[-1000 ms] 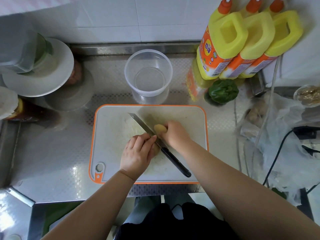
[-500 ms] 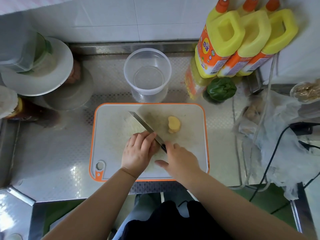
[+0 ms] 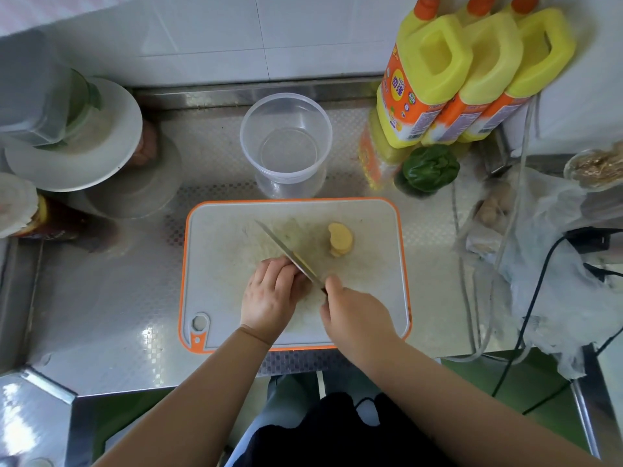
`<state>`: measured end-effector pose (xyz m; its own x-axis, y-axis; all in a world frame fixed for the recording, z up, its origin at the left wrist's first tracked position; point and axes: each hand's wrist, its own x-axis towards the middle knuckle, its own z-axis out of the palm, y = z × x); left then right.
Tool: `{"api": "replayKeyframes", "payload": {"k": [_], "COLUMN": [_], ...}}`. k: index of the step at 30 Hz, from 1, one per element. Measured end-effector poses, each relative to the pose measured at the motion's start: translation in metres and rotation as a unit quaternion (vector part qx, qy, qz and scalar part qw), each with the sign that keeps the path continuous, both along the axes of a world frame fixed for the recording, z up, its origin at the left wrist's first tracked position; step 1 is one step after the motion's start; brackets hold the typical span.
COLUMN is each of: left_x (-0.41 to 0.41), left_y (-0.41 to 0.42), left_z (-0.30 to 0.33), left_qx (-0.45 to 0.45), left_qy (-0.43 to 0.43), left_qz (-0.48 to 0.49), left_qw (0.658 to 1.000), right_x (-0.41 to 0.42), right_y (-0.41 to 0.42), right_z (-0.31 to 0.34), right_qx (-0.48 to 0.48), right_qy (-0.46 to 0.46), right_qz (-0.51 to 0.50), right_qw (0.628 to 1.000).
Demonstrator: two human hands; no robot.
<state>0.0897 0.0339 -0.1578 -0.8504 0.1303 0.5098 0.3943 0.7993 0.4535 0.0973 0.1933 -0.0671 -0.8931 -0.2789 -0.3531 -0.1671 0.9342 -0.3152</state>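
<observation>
A white cutting board [image 3: 219, 264] with an orange rim lies on the steel counter. My left hand [image 3: 269, 298] sits at the board's middle, its curled fingers holding down a piece of ginger that they mostly hide. My right hand [image 3: 357, 311] grips the handle of a knife [image 3: 286, 252]. The handle is covered by that hand. The blade points to the far left and runs close along my left fingertips. A small stack of ginger slices [image 3: 340, 239] lies to the blade's right, apart from both hands.
An empty clear plastic container [image 3: 286, 183] stands just behind the board. Three yellow bottles [image 3: 428, 72] and a green pepper [image 3: 428, 166] are at the back right. Plates and a covered bowl [image 3: 101, 156] stand on the left. Plastic bags and cables [image 3: 556, 264] lie on the right.
My right hand left the ginger slices on the board's right side, came back toward me and took the knife handle. My left hand stayed in place.
</observation>
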Motion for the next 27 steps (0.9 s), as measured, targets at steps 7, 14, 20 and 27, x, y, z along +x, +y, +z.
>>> {"api": "replayKeyframes", "payload": {"k": [7,14,20,27], "left_x": [0.001,0.001,0.002,0.002], "left_y": [-0.003,-0.003,-0.002,-0.002], "left_z": [-0.005,-0.005,-0.006,-0.003], "left_qx": [-0.012,-0.013,-0.003,-0.004], "left_qy": [-0.005,0.0,-0.017,-0.017], "left_qz": [0.0,-0.002,-0.005,-0.01], "left_qw": [1.0,1.0,1.0,1.0], "right_x": [0.018,0.016,0.015,0.007], "right_y": [-0.002,0.001,0.001,-0.007], "right_z": [0.01,0.014,0.011,0.011], "right_qx": [-0.034,-0.047,-0.041,0.023], "right_qy": [0.022,0.009,-0.014,-0.041], "right_qz": [-0.042,-0.049,-0.057,-0.041], "right_qw": [0.998,0.998,0.997,0.998]}}
